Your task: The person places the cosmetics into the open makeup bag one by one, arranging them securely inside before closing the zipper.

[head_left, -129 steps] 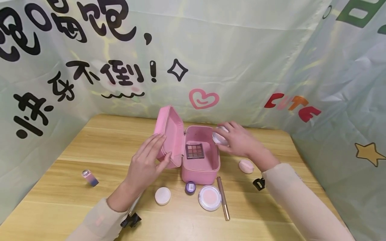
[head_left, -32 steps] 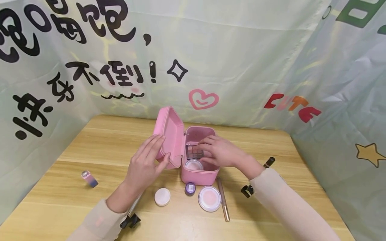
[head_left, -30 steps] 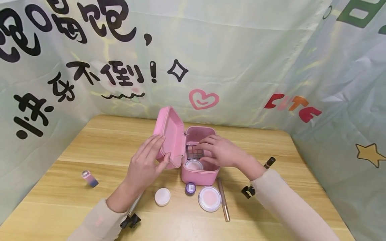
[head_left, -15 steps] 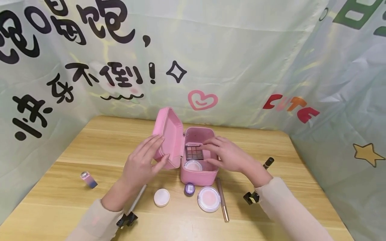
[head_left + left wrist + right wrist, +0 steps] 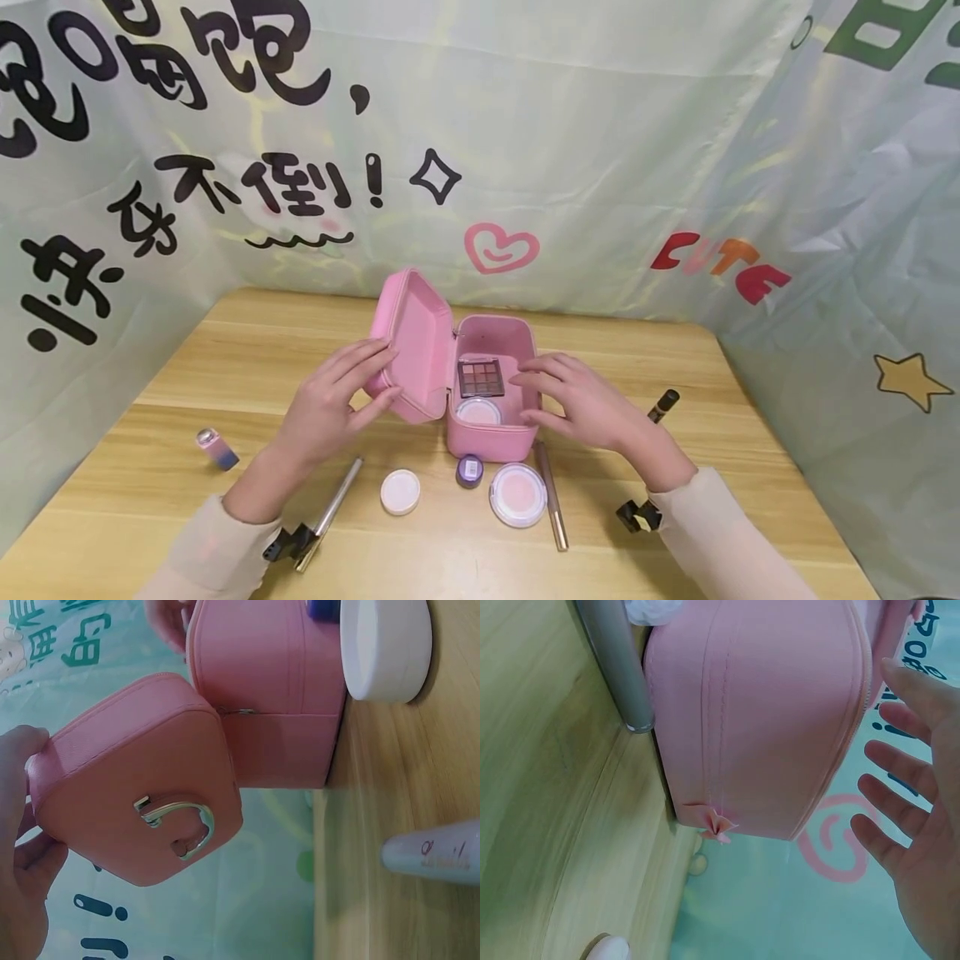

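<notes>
A pink cosmetic case (image 5: 491,443) stands on the table with its lid (image 5: 420,350) raised to the left. My left hand (image 5: 322,408) holds the lid's edge between thumb and fingers; the left wrist view shows the lid's top with a metal-ended handle (image 5: 184,814). Inside the case lie an eyeshadow palette (image 5: 481,379) and a round powder compact (image 5: 478,411). My right hand (image 5: 592,408) hovers by the case's right rim, fingers spread and holding nothing, as the right wrist view also shows.
Before the case lie a white round jar (image 5: 401,492), a small purple-lidded pot (image 5: 469,472), another compact (image 5: 518,495) and a brown pen-like tube (image 5: 552,500). A silver tube (image 5: 330,512) and a lipstick (image 5: 217,448) lie left. A black-capped tube (image 5: 663,406) shows behind the right forearm.
The round compact, earlier in my right hand, now lies in the case. That hand has drawn back to the right rim. My left hand and the lid have shifted slightly left.
</notes>
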Demonstrator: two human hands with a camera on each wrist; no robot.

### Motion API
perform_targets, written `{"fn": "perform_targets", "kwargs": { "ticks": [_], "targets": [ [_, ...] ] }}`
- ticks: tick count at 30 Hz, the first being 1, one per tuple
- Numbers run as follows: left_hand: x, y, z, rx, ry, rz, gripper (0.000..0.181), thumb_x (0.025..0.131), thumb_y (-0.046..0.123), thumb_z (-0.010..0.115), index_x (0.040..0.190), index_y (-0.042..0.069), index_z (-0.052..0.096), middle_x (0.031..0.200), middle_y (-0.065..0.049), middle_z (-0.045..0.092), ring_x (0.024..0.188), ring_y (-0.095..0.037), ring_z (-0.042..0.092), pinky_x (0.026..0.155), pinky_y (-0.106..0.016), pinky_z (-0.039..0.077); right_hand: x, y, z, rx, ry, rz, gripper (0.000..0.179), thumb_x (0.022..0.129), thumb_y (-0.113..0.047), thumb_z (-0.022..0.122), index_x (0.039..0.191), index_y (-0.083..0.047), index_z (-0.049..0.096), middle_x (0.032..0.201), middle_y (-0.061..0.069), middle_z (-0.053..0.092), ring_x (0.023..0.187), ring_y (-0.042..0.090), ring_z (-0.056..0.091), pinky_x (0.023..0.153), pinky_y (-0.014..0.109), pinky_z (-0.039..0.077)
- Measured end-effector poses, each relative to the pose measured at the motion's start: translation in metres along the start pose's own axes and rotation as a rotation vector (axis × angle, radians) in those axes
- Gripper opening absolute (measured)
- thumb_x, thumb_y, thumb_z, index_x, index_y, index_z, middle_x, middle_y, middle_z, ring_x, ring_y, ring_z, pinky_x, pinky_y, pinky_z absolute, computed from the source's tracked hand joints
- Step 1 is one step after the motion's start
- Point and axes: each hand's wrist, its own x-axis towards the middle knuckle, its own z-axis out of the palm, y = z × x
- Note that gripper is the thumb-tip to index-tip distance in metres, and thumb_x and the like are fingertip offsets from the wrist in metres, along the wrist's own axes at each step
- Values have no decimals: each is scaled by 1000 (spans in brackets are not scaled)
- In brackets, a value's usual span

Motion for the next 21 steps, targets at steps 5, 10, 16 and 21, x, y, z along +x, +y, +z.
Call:
{"fn": "perform_targets", "kwargs": {
  "ticks": [5, 10, 16, 21],
  "targets": [
    [-2, -2, -1, -5, 10, -8, 48, 98, 45, 55, 117, 3, 69, 123, -11, 65, 112, -32, 61, 100, -40, 48, -6, -3, 0, 14, 51, -13, 46, 94, -47, 61, 127, -15, 63, 130, 4, 58, 123, 24, 51, 106, 45, 41],
    [-3, -2, -1, -8, 16, -5, 48, 98, 45, 55, 118, 3, 69, 124, -11, 65, 113, -33, 61, 100, -40, 48, -14, -8, 3, 11, 72, -32, 46, 96, -46, 58, 129, -14, 61, 130, 4, 57, 122, 25, 52, 103, 46, 43],
    [-3, -2, -2, 2, 12, -7, 49, 99, 45, 54, 119, 3, 68, 124, -11, 65, 112, -33, 61, 100, -41, 48, -21, -15, 5, 0, 93, -45, 46, 96, -46, 58, 130, -15, 61, 130, 3, 57, 121, 24, 52, 103, 45, 43],
    [-2, -2, -1, 13, 17, 2, 49, 98, 45, 54, 118, 2, 68, 123, -12, 65, 112, -33, 61, 101, -39, 47, -28, -22, 5, 0, 106, -47, 46, 95, -48, 58, 128, -17, 62, 131, 1, 57, 120, 22, 52, 102, 42, 45]
  ]
}}
